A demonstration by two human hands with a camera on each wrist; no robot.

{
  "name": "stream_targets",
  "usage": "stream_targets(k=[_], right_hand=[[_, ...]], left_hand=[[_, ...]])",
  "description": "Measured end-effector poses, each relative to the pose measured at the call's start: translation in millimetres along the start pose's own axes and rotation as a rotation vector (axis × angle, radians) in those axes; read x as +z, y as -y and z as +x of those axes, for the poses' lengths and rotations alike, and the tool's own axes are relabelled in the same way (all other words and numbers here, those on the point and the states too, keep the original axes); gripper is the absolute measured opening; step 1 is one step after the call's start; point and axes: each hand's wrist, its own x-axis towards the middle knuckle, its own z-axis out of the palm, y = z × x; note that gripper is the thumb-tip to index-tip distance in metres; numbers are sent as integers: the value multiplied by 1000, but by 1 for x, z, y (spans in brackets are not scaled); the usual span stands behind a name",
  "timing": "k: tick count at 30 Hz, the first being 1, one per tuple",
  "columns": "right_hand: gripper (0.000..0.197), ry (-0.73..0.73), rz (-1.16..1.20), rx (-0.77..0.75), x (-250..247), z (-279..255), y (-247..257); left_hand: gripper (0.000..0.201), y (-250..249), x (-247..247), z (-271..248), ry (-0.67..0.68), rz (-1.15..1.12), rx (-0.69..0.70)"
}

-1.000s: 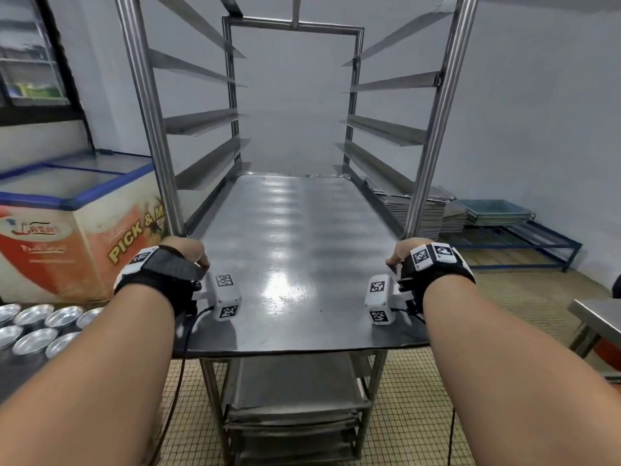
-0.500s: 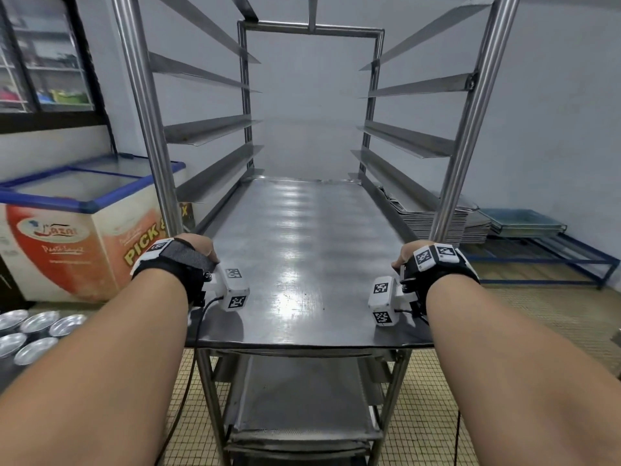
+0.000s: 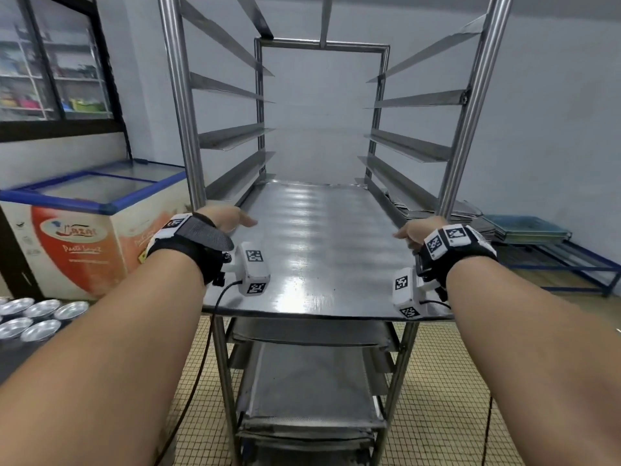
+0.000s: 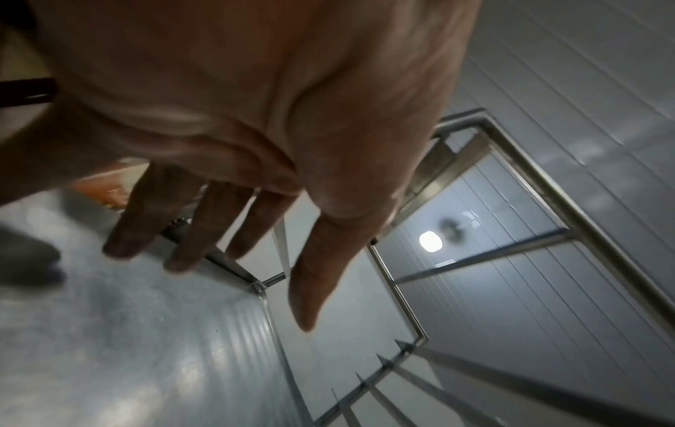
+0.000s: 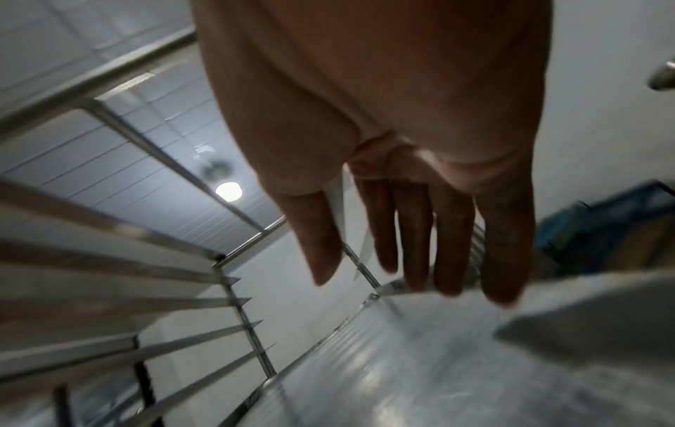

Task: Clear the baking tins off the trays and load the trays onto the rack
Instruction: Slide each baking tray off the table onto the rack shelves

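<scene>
Tray (image 3: 322,243) lying flat on a mid-level pair of rack (image 3: 181,105) runners at 12 o'clock, near edge overhanging the posts. Left hand (image 3: 225,218) and right hand (image 3: 415,232) just above its side edges; only the wrist views reveal fingers (image 4: 204,228) straight and spread, fingers (image 5: 416,234) straight too, holding nothing. Half a second ago both gripped the edges; now released. Baking tins (image 3: 37,317) at 9 o'clock, freezer (image 3: 84,227) behind.

A pale grey panelled wall (image 3: 554,112) fills twelve o'clock. A chest freezer (image 3: 84,227) stands at nine o'clock under a dark-framed window (image 3: 50,68). Small beige tiles cover the floor (image 3: 437,415). A ceiling lamp (image 4: 430,242) glows overhead.
</scene>
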Motion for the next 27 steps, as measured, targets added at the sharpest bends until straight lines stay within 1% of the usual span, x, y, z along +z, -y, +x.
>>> stream_targets(k=[1, 2, 5, 8, 10, 11, 12, 13, 14, 15, 17, 18, 19, 22, 24, 25, 27], right_hand=[[61, 18, -3, -36, -3, -12, 1], [60, 26, -24, -54, -2, -23, 2], [54, 105, -102, -139, -6, -72, -1], [48, 186, -289, -275, -6, -110, -10], [43, 243, -373, -358, -3, -136, -21], [45, 269, -397, -396, -1, -150, -27], [52, 279, -421, -435, 1, -161, -33], [59, 280, -442, -464, 4, -168, -40], [63, 269, -461, -489, 7, -174, -45], [66, 246, -489, -517, 10, -176, -51], [68, 153, -557, -581, 15, -176, -59], [64, 101, -597, -612, 18, -174, -63], [58, 60, -628, -637, 22, -171, -66], [31, -33, -656, -688, 31, -159, -74], [14, -54, -669, -720, 37, -155, -76], [9, -60, -685, -735, 40, -151, -76], [9, -90, -696, -748, 47, -143, -75]], left_hand=[[69, 2, 0, -8, 35, -36, 37], [69, 4, 0, -19, 94, -10, 50], [77, 18, 4, -44, 190, 133, 124], [77, 36, 12, -65, 244, 369, 259], [85, 48, 19, -80, 287, 444, 341], [89, 55, 22, -87, 289, 458, 385], [91, 61, 25, -91, 269, 481, 421], [89, 67, 26, -95, 227, 509, 469], [83, 72, 29, -95, 183, 540, 512], [71, 77, 32, -95, 139, 564, 553], [43, 84, 36, -93, 61, 588, 630], [34, 87, 38, -90, 32, 595, 655], [30, 90, 40, -88, 14, 597, 667], [31, 97, 44, -80, -2, 583, 674], [31, 99, 46, -75, -21, 572, 681], [31, 100, 48, -72, -38, 572, 687], [33, 100, 50, -64, -57, 548, 685]])
